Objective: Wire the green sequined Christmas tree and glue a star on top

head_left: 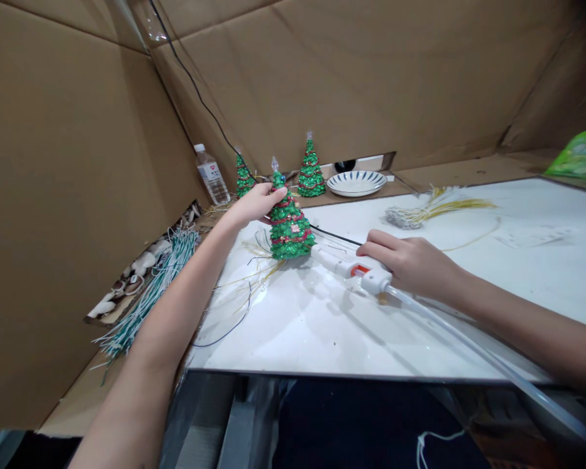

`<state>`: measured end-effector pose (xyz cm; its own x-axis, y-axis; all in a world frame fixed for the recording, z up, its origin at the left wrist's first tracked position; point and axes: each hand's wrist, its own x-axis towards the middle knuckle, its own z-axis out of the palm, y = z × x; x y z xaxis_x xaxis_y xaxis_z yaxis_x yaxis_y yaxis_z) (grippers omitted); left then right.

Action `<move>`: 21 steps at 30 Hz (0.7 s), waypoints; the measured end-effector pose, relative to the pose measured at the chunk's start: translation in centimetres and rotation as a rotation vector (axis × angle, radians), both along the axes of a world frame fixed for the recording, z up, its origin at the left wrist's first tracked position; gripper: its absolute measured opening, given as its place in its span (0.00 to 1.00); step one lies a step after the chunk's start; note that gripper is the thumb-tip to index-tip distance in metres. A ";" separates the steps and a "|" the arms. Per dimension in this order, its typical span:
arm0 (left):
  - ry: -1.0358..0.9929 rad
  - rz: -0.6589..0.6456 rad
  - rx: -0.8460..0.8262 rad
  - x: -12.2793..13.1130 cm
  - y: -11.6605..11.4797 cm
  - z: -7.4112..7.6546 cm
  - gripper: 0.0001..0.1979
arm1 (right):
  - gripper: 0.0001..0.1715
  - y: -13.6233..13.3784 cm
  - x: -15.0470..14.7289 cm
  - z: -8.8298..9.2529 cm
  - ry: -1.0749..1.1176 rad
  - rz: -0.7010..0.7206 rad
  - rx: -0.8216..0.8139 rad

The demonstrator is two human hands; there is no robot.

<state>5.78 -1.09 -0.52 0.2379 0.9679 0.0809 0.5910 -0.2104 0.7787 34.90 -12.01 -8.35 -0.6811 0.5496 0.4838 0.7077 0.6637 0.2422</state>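
My left hand [256,203] grips the upper part of a small green glitter Christmas tree [288,229] with red trim, standing tilted on the white table [322,326]. My right hand [410,264] is closed round a white glue gun [356,267] with an orange trigger. The gun's nozzle points at the tree's base and a clear glue stick [469,348] trails back from it. Thin yellow and dark wires [247,286] spread from under the tree.
Two more glitter trees [311,170] [244,177] stand at the back beside a water bottle [211,174] and a patterned plate [356,183]. A bundle of yellow wires [432,208] lies to the right, green-white wires [151,290] to the left. Cardboard walls [68,195] enclose the table.
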 end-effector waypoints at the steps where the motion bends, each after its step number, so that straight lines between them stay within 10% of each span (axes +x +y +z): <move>1: 0.003 -0.002 0.002 0.0 0.0 0.0 0.15 | 0.13 0.0 0.0 0.0 0.001 0.000 -0.003; 21: 0.013 0.027 0.022 0.5 -0.9 0.4 0.15 | 0.12 -1.0 -1.0 1.0 0.098 0.012 -0.232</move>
